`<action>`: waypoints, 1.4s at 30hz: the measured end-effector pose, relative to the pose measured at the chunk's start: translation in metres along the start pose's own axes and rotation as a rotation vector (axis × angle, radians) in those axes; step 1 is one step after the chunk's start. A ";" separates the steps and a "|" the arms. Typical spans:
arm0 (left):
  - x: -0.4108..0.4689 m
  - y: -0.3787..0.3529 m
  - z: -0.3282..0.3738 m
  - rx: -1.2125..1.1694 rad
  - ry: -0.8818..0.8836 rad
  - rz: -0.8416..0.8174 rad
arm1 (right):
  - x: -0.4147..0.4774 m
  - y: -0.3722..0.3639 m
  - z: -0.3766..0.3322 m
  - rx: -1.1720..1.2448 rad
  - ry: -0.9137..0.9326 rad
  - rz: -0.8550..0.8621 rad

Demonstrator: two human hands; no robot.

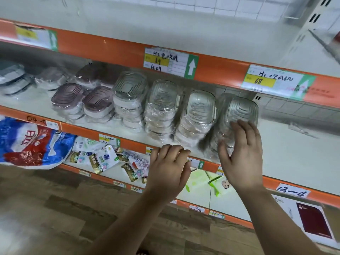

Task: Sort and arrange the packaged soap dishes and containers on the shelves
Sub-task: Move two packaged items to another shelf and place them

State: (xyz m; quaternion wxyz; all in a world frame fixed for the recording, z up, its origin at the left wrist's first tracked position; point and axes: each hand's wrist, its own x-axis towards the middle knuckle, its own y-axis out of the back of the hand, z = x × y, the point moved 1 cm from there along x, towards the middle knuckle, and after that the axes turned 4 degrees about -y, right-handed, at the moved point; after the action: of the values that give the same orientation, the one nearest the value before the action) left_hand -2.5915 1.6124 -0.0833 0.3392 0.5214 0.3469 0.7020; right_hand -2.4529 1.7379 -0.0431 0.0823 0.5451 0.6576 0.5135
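Observation:
Wrapped soap dishes stand in leaning stacks along the middle shelf (287, 155). The rightmost stack, grey and clear (241, 111), has my right hand (242, 155) against its front, fingers straight and touching the wrap, thumb at the stack's lower left. Left of it stand a white stack (199, 111), a clear stack (162, 100) and a grey-white stack (129, 91). Mauve dishes (95, 103) lie further left. My left hand (169, 170) hovers at the orange shelf edge with loosely curled fingers, holding nothing.
An orange price rail (114, 46) with paper tags runs above the dishes. The lower shelf holds a blue, red and white bag (27, 144), small sachets (103, 159) and green items (204, 179). Grey dishes (12, 76) sit at far left. Wood floor lies below.

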 end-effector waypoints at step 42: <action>-0.166 0.471 -0.552 0.246 0.441 0.022 | -0.046 -0.220 -0.715 0.376 0.307 -0.341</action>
State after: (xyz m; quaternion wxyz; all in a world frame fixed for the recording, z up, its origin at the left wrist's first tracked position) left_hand -3.1421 1.1501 0.1115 0.1817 0.3970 0.4896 0.7548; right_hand -3.0516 1.3092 0.0958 -0.0356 0.3483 0.8281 0.4378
